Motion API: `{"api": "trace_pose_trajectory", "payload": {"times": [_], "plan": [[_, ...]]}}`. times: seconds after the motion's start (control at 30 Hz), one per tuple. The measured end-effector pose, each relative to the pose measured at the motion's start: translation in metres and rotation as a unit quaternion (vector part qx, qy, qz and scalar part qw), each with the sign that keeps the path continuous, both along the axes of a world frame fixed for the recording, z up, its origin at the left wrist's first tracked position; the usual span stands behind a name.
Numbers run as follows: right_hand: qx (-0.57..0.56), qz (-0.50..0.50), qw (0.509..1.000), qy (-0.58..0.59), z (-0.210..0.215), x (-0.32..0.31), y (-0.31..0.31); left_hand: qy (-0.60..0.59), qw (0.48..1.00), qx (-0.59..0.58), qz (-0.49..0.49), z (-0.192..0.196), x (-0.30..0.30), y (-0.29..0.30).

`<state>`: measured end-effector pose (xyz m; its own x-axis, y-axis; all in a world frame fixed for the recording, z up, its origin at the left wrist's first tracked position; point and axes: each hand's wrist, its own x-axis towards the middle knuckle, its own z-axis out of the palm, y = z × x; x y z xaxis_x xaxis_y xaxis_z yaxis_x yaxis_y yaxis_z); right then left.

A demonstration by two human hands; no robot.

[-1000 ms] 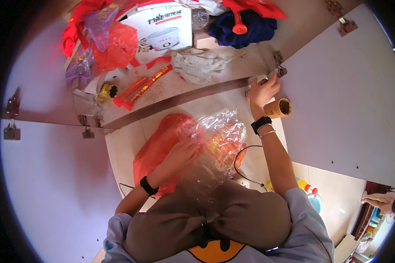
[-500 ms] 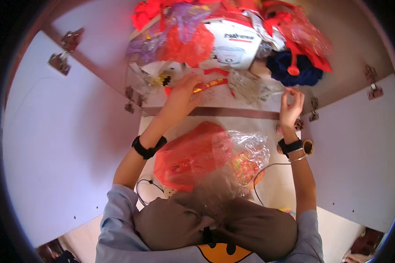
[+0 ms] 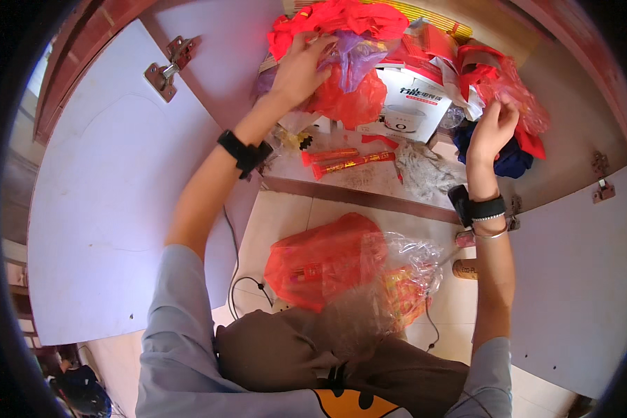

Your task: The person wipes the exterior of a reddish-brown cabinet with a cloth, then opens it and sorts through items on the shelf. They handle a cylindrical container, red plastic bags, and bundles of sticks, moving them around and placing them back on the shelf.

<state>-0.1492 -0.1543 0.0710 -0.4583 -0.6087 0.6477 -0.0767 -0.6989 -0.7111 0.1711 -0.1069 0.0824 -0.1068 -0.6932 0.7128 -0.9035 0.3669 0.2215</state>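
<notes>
Inside the open cabinet, my left hand (image 3: 301, 75) reaches up to a heap of bags on the left, its fingers apart against a purple plastic bag (image 3: 359, 59) and a red cloth-like bundle (image 3: 341, 19). Just below hangs a red plastic bag (image 3: 352, 97). My right hand (image 3: 493, 131) has its fingers curled together in front of a crinkled red clear-plastic bag (image 3: 519, 97); whether they grip anything is hidden. Behind its wrist lies a dark blue cloth (image 3: 515, 164). Between my hands stands a white box (image 3: 414, 104) with a pot pictured on it.
Two red tubes (image 3: 352, 164) and a dusty grey rag (image 3: 425, 171) lie on the cabinet's bottom board. On the floor sit a large red plastic bag (image 3: 320, 258), clear wrapping (image 3: 411, 258) and a brown can (image 3: 465, 269). Cabinet doors (image 3: 118, 188) stand open on both sides.
My left hand has moved up from the red tubes to the bags. My right hand has risen to the red clear-plastic bag. The view has shifted, showing more of the cabinet's back.
</notes>
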Motion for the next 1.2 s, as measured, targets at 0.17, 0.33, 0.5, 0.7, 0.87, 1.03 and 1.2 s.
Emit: {"api": "trace_pose_trajectory", "payload": {"times": [0.17, 0.33, 0.5, 0.7, 0.87, 1.03, 1.2], "plan": [[-0.026, 0.085, 0.981, -0.172, 0.026, 0.000, 0.007, -0.232, 0.972, -0.022, 0.033, 0.024, -0.005, -0.041], [0.065, 0.108, 0.972, -0.199, 0.011, -0.013, 0.014, -0.185, 0.979, 0.089, 0.012, 0.016, -0.023, -0.068], [0.103, 0.138, 0.958, -0.229, 0.011, -0.032, 0.018, -0.295, 0.952, -0.019, 0.080, 0.036, -0.024, -0.072], [0.081, 0.195, 0.935, -0.286, 0.022, -0.033, 0.024, -0.090, 0.953, 0.280, -0.073, 0.059, 0.011, -0.068], [0.114, 0.306, 0.887, -0.326, 0.028, -0.042, 0.033, 0.029, 0.951, 0.286, -0.113, 0.065, 0.083, -0.098], [0.154, 0.292, 0.880, -0.341, 0.035, -0.044, 0.039, -0.060, 0.983, 0.170, 0.025, 0.032, 0.088, -0.147], [0.179, 0.326, 0.856, -0.359, 0.029, -0.049, 0.043, -0.246, 0.935, 0.230, 0.114, 0.011, 0.057, -0.165]]}}
